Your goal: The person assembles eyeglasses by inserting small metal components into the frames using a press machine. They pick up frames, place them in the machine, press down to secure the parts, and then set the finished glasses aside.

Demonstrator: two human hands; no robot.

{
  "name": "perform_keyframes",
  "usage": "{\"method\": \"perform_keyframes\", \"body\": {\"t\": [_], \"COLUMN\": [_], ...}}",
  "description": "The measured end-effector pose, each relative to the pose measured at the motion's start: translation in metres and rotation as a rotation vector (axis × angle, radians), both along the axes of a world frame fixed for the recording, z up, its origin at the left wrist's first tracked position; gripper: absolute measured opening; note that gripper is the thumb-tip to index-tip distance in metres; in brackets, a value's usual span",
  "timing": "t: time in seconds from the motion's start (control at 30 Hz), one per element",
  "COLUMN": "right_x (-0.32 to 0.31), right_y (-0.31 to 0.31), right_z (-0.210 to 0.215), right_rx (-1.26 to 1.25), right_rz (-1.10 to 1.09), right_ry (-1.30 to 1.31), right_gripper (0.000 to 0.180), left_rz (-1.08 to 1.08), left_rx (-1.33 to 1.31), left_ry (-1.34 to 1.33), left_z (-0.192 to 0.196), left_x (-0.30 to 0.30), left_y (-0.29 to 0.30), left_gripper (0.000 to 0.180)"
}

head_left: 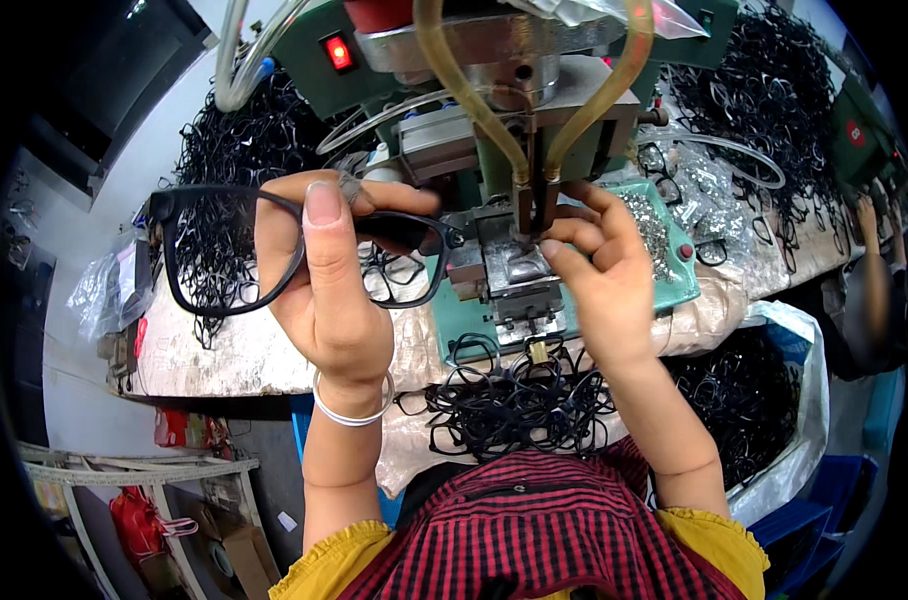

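Head view: left hand, toward 10 o'clock, has its grip closed, thumb across the front, on a black eyeglass frame raised above the desk at 9 to 10 o'clock. Right hand, toward 2 o'clock, has fingers half curled at the 3 o'clock side of a metal fixture; whether its grip holds anything cannot be told. Tangled eyeglass frames lie at 5 o'clock.

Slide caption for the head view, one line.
Left hand holds a black glasses frame; right hand at the machine.
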State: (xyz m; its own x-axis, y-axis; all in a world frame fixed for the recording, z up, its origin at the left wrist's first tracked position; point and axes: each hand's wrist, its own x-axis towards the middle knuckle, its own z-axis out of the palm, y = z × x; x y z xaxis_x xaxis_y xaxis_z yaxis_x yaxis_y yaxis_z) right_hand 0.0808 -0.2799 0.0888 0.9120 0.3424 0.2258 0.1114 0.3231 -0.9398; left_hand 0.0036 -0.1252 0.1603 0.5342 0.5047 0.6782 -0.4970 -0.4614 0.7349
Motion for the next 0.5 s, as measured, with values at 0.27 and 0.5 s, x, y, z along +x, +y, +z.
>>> {"method": "perform_keyframes", "body": {"t": [0.27,0.5], "right_x": [0.055,0.088], "right_y": [-0.064,-0.092], "right_z": [-0.045,-0.092], "right_rx": [-0.909,-0.957], "right_rz": [-0.335,-0.664], "right_ry": [-0.599,-0.577], "right_gripper": [0.031,0.010], "left_rz": [-1.053,-1.079], "left_rx": [-0.827,-1.250], "left_ry": [0.808,0.796], "left_z": [-0.038,-0.071], "left_x": [-0.034,-0.011], "left_y": [-0.032,-0.052], "left_gripper": [0.021,0.020]}}
